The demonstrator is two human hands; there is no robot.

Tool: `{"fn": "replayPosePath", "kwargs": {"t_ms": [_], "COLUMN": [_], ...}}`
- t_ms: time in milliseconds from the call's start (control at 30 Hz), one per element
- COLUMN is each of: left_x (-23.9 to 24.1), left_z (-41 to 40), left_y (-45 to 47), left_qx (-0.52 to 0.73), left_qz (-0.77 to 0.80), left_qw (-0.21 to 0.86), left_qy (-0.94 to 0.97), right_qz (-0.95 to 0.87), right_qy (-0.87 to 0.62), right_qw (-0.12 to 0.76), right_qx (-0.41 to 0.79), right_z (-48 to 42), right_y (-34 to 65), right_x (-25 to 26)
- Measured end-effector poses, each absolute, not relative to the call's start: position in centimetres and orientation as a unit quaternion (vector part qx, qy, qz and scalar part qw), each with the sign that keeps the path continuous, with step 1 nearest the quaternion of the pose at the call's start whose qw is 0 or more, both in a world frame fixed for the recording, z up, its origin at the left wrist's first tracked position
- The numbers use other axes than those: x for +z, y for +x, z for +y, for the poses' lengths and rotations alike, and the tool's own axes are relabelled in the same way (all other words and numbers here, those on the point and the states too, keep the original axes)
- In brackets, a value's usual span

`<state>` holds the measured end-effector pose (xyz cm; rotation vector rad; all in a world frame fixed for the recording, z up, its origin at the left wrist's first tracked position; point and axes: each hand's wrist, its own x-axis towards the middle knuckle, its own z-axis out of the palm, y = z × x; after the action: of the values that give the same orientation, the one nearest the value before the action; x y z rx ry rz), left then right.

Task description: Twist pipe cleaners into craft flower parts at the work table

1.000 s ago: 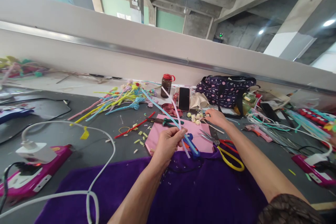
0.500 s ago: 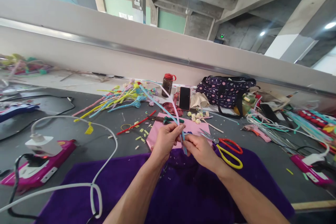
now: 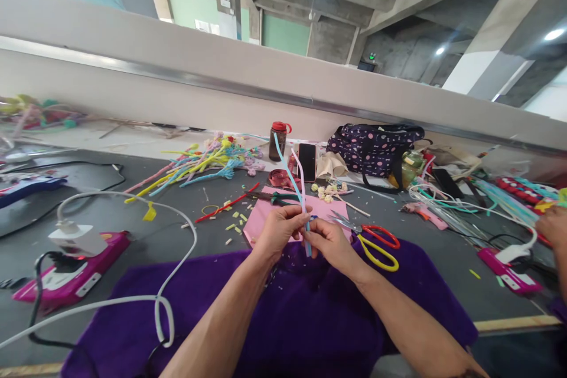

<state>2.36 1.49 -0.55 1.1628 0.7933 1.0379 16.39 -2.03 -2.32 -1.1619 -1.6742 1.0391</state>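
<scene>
My left hand [image 3: 286, 227] pinches a light blue pipe cleaner [image 3: 284, 160] and a pale pink pipe cleaner [image 3: 300, 166] where they cross. Just below, my right hand [image 3: 326, 242] closes its fingers on the lower part of the same two stems. Their upper ends spread apart above my hands, and a short blue end pokes out beneath. Under them lie a pink sheet [image 3: 256, 221] and a purple cloth [image 3: 199, 283]. Scissors [image 3: 376, 246] with one red and one yellow handle rest right of my right hand. Green-handled pliers [image 3: 283, 197] lie beyond my left hand.
A bundle of coloured pipe-cleaner pieces [image 3: 208, 159] lies back left. Behind stand a bottle [image 3: 278, 144], a phone [image 3: 307, 161] and a patterned bag [image 3: 374, 150]. Magenta power strips [image 3: 106, 254] with cables sit at both sides. Another person's hand [image 3: 553, 227] is at the right edge.
The upper ends of the two pipe cleaners have swung and now stand more upright and shorter in view. Another person's hand has come in at the right. My view has shifted slightly.
</scene>
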Motion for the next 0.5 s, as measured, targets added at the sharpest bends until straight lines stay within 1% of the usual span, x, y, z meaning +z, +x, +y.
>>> {"fn": "replayPosePath", "kwargs": {"t_ms": [133,333,500], "left_x": [-0.95,-1.40,-1.35], "left_z": [1.78,2.18,2.31], "left_y": [2.20,2.02,1.87], "left_qx": [0.454,0.436,0.434], "left_qz": [0.318,0.312,0.317], "left_qw": [0.668,0.697,0.696], "left_qy": [0.497,0.476,0.476], "right_qz": [-0.649,-0.601,-0.594], "right_qy": [-0.443,-0.441,-0.446], "right_qw": [0.422,0.414,0.413], "right_qx": [0.451,0.522,0.526], "right_z": [-2.06,-1.98,-1.89], "right_y": [16.43,16.65,16.87], "right_x": [-1.97,-1.82,-1.61]}}
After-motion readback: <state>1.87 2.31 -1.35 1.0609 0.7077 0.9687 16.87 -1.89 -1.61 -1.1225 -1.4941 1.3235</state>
